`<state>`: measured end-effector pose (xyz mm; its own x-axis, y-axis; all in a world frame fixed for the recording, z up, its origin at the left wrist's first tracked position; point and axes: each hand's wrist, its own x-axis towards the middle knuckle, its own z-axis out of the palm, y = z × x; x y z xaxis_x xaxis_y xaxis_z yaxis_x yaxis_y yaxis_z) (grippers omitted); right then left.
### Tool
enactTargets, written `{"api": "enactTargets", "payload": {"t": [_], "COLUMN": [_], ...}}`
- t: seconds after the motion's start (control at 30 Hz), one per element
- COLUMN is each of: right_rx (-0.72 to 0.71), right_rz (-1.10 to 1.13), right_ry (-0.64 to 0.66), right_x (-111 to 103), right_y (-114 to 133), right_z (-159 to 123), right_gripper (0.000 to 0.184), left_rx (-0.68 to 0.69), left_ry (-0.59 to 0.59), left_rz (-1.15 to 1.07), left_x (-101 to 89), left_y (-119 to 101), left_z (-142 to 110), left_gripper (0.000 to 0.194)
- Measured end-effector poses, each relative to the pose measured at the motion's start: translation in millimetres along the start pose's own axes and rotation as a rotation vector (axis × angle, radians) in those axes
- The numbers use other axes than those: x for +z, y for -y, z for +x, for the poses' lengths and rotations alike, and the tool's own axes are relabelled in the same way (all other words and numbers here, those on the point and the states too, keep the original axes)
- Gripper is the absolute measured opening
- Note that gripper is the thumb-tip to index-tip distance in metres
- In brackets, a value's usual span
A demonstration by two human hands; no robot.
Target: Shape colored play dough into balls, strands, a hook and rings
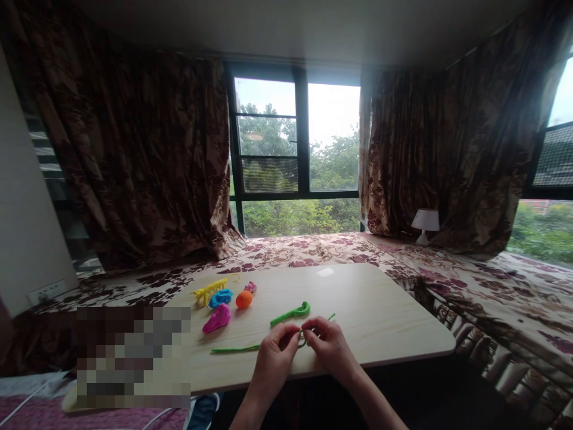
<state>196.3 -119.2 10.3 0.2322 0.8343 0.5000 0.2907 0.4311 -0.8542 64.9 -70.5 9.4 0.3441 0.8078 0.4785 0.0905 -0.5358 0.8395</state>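
Observation:
My left hand point(276, 352) and my right hand point(330, 346) meet over the near part of the table. Their fingertips pinch a thin, bendy green strand point(235, 350), which may be a pipe cleaner or rolled clay. One end stretches out left along the tabletop; another bit pokes up past my right fingers, and a small loop hangs between the hands. The exact grip is partly hidden by the fingers. Just beyond my hands lies a thicker green piece point(289, 313) with a curled end.
On the wooden table point(380, 310), to the left, sit a yellow animal figure point(212, 291), a blue lump point(221, 297), a magenta lump point(216, 319), an orange ball point(244, 300) and a small pink piece point(250, 287). A white lamp point(426, 221) stands beyond, at right.

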Motion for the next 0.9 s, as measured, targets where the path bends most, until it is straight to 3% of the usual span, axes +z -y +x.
{"api": "enactTargets", "payload": {"t": [0.2,0.43,0.9], "right_rx": [-0.007,0.034,0.004], "right_rz": [0.01,0.083,0.06], "right_ry": [0.007,0.017,0.023], "right_x": [-0.5,1.1,-0.4], "right_y": [2.1,0.5,-1.7], "right_z": [-0.2,1.8,1.0], "right_gripper": [0.013,0.014,0.008], "left_rx": [0.013,-0.006,-0.017], "left_ry": [0.018,-0.051,-0.009], "left_rz": [-0.014,-0.02,-0.01], "left_x": [0.3,-1.6,-1.4], "left_y": [-3.1,-4.0,-2.3], "left_z": [-0.5,-1.6,-2.9], "left_gripper": [0.02,0.017,0.022]}}
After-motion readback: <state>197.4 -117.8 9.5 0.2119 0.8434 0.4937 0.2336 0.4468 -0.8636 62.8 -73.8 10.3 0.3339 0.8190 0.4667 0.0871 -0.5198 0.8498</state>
